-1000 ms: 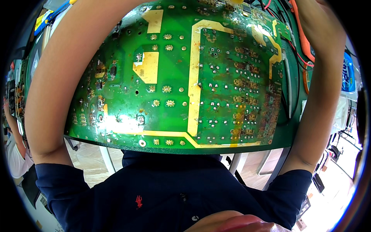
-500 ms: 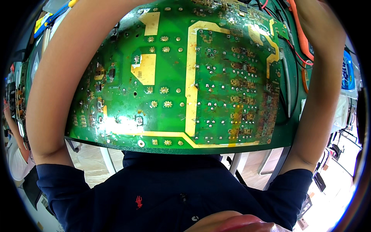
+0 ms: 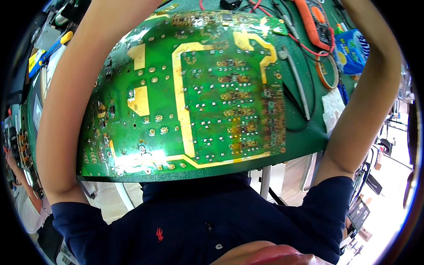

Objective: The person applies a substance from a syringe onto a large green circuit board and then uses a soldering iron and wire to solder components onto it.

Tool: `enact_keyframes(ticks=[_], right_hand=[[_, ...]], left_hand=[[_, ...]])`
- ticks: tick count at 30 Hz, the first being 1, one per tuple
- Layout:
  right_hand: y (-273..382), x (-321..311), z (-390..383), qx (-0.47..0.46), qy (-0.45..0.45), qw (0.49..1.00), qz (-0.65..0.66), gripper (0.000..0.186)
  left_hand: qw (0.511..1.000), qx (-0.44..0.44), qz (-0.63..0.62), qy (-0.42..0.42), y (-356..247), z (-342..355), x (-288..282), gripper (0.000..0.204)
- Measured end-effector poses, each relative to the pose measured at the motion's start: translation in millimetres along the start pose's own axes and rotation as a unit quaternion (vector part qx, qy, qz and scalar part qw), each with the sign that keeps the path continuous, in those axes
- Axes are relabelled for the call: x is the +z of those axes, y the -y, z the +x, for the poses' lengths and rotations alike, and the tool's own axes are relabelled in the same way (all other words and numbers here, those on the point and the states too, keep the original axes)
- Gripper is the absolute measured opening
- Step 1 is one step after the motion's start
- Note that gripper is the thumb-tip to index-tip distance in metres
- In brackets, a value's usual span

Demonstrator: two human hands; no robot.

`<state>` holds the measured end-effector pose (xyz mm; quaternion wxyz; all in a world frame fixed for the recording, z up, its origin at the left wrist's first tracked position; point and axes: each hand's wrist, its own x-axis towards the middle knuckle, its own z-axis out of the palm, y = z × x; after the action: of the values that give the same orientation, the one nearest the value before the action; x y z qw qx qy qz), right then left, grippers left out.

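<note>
Both hands are past the top of my feed, so I honestly can't tell if they're gripping anything. The board (image 3: 161, 99) is lying on the green mat (image 3: 307, 138), left of the orange meter (image 3: 312, 27).

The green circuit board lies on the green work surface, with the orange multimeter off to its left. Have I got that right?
Not quite: the head view shows the orange multimeter off to the right of the green circuit board, not the left. The board does lie on the green work surface.
</note>
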<state>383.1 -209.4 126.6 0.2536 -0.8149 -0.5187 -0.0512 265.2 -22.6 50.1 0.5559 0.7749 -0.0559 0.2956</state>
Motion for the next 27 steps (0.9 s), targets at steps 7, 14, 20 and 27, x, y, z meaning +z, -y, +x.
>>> enact_keyframes(ticks=[7, 14, 20, 27], right_hand=[[-36.6, -4.9, -24.8, 0.035, 0.305, 0.946, -0.101, 0.02], [-38.2, 12.2, -30.0, 0.115, 0.315, 0.927, -0.17, 0.024], [-53.7, 24.0, -35.1, 0.071, 0.303, 0.949, -0.048, 0.025], [-54.2, 22.5, -36.4, 0.08, 0.289, 0.947, -0.113, 0.035]], left_hand=[[0.997, -0.006, -0.059, 0.039, -12.3, 2.7, -10.5, 0.029], [1.0, 0.011, -0.021, 0.018, 1.1, 4.9, -6.1, 0.029], [0.999, 0.014, -0.019, 0.026, 8.4, 3.7, -12.7, 0.027], [0.999, 0.019, 0.031, 0.023, -2.4, 2.1, -7.0, 0.025]])
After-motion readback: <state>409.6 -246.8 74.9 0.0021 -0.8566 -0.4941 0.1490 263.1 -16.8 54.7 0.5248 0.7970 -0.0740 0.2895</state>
